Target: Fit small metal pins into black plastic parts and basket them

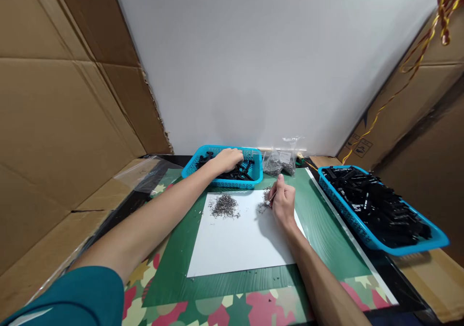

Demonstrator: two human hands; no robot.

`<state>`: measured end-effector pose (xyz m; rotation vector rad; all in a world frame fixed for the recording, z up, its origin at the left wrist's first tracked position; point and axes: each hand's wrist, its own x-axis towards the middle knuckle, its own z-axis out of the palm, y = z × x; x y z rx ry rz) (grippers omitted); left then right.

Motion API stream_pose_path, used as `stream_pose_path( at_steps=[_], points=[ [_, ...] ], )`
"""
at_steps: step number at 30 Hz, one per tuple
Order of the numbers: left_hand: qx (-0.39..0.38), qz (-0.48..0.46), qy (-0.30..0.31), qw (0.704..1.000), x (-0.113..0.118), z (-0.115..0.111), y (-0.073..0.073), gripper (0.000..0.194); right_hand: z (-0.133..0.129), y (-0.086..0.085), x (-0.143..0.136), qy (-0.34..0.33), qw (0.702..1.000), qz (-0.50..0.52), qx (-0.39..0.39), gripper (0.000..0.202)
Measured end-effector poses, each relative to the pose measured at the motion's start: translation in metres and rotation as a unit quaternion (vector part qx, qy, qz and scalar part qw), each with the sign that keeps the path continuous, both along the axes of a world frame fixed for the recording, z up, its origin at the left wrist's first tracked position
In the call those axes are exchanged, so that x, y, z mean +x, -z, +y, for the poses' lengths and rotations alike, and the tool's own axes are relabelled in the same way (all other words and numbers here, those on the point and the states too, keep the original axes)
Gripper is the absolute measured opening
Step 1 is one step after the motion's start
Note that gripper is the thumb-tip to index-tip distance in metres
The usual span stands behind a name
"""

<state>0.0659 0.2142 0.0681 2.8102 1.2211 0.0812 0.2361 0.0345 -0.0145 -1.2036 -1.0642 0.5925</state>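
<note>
1. My left hand (227, 160) is down in the small blue basket (253, 177) at the back, fingers curled over the black parts (242, 173); can't tell if it's actually got one.
2. Right hand (282, 203) rests on the white sheet (239, 239), pinching a thin metal piece (271, 197) beside the smaller pile of metal bits (264, 205).
3. The bigger pile (224, 206) sits to its left on the same sheet.

no legible text anywhere, printed handling symbols on the cardboard box (358, 147) at right too small to read, white label on the clear plastic bag (285, 158) unreadable
</note>
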Motion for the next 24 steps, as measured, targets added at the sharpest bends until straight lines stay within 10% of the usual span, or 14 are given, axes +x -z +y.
stream_pose_path(
  at_steps=[8, 14, 17, 24],
  points=[
    [0.040, -0.171, -0.026, 0.984, -0.025, -0.012, -0.023, 0.014, 0.000, -0.008, 0.022, -0.135, 0.990, 0.025, -0.036, 0.071],
    [0.038, -0.333, -0.057, 0.940, -0.045, -0.075, -0.020, 0.035, -0.012, -0.020, 0.027, -0.233, 0.966, -0.091, -0.071, 0.047],
    [-0.151, -0.502, -0.054, 0.850, -0.054, -0.118, -0.005, 0.039, -0.016, -0.025, 0.030, -0.232, 0.929, -0.258, -0.125, 0.019],
    [-0.443, -0.536, -0.076, 0.715, -0.057, -0.174, 0.037, 0.041, -0.018, -0.024, 0.030, -0.217, 0.866, -0.408, -0.190, 0.015]
  ],
)
